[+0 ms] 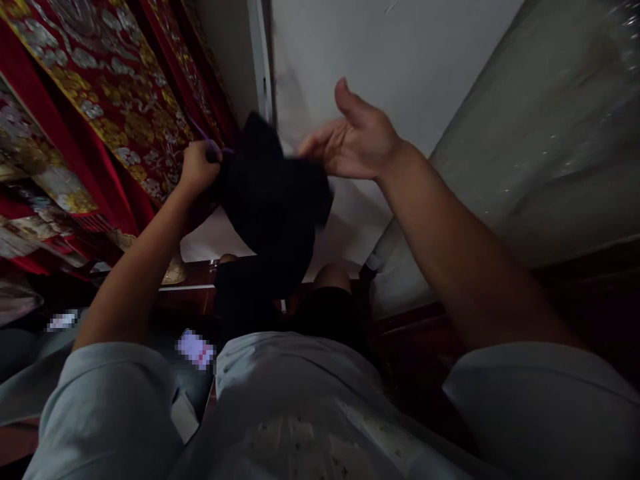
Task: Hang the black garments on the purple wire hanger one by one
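Observation:
In the head view my left hand (200,165) is closed at the left edge of a dark, black garment (275,193). A thin purple piece (214,145), like part of a hanger, runs through the same fist; its full shape is hidden. The garment hangs bunched in front of my knees, and its details are lost in the dark. My right hand (357,137) is open at the garment's upper right, with its thumb raised and palm turned towards the cloth. The fingertips are blurred, and I cannot tell whether they touch it.
Red cloths with gold and silver embroidery (135,107) hang at the left. A pale panel (380,47) stands ahead, and a plastic-covered surface (540,133) is at the right. At lower left, another person's leg (25,373) shows near a lit, blurred-out screen (196,349).

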`<control>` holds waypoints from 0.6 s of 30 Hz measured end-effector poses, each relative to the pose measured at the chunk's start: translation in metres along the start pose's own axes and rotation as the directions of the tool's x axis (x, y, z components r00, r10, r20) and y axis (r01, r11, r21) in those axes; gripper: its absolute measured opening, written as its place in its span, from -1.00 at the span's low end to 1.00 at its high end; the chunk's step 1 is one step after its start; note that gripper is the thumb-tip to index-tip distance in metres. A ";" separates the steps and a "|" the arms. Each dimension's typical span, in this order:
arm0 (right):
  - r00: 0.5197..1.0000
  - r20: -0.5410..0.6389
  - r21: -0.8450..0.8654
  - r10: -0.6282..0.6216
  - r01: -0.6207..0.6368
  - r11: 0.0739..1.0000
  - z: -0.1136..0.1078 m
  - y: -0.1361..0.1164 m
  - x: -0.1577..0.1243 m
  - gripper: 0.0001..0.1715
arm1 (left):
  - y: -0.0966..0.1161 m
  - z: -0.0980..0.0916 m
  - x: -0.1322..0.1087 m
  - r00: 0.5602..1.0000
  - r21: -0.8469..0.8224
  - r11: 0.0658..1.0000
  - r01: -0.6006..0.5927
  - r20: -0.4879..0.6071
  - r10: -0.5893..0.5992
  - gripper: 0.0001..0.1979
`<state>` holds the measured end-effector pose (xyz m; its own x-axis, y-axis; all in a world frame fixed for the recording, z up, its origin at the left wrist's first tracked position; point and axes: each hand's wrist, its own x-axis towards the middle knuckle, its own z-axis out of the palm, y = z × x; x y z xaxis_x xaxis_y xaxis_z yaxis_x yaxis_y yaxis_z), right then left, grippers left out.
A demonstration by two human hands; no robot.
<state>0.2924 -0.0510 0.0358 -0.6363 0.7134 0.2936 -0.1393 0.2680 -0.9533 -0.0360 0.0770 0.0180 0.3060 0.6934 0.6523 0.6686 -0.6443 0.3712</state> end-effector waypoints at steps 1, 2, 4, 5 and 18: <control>0.994 0.089 -0.067 0.059 -0.053 0.996 0.003 0.004 0.000 0.01 | 0.002 -0.001 -0.004 0.999 -0.003 1.000 -0.027 0.031 0.027 -0.77; 0.989 0.106 -0.171 0.106 -0.087 0.981 0.004 0.011 0.002 0.05 | 0.006 -0.002 -0.009 0.995 -0.018 0.997 -0.074 0.066 0.075 -0.78; 0.995 -0.025 -0.452 0.096 -0.097 0.887 0.002 0.036 0.008 -0.08 | 0.019 0.001 -0.020 0.969 -0.090 0.976 -0.198 0.131 0.208 -0.80; 0.994 -0.106 -0.599 0.042 -0.097 0.795 0.001 0.052 0.013 -0.20 | 0.028 0.003 -0.026 0.951 -0.138 0.959 -0.247 0.153 0.267 -0.80; 0.892 -0.073 -0.980 -0.445 0.018 0.196 0.001 0.156 0.023 0.17 | 0.101 0.027 -0.045 0.918 -0.546 0.819 -0.177 0.208 0.337 -0.73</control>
<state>0.2555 0.0063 -0.1060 -0.4504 0.5647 0.6915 0.7054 0.6999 -0.1121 0.0359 -0.0100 0.0084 0.6474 0.4866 0.5866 0.1235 -0.8265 0.5492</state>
